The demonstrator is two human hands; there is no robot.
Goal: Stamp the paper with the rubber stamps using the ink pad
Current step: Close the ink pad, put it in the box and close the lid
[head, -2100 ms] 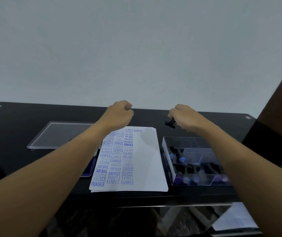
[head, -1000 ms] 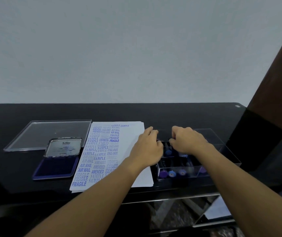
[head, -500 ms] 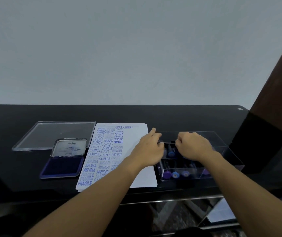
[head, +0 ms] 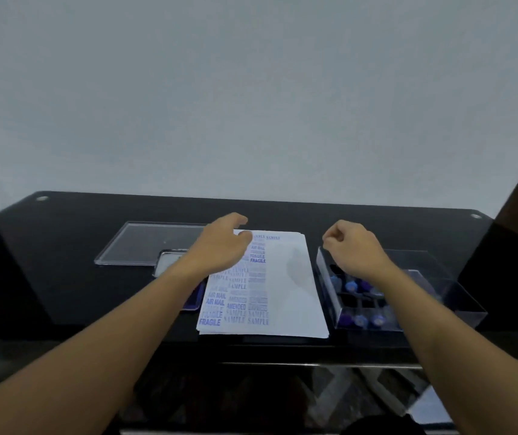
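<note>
Stamps (head: pixel 359 320) in your clear box (head: pixel 458 306) right of the paper (head: pixel 286 293), ink pad (head: pixel 170 263) left of it, your left hand (head: pixel 220 249) loose over it, your right hand (head: pixel 353 248) curled, holding nothing

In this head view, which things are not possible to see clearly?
Head view only.
- Ink pad: mostly hidden under the left forearm.
- Right hand: fingers curl away from the camera; a held stamp cannot be confirmed.
- Stamps in the clear box: lettering too small, some behind the right forearm.
- Paper: upper-left prints covered by the left hand; others blurred.
</note>
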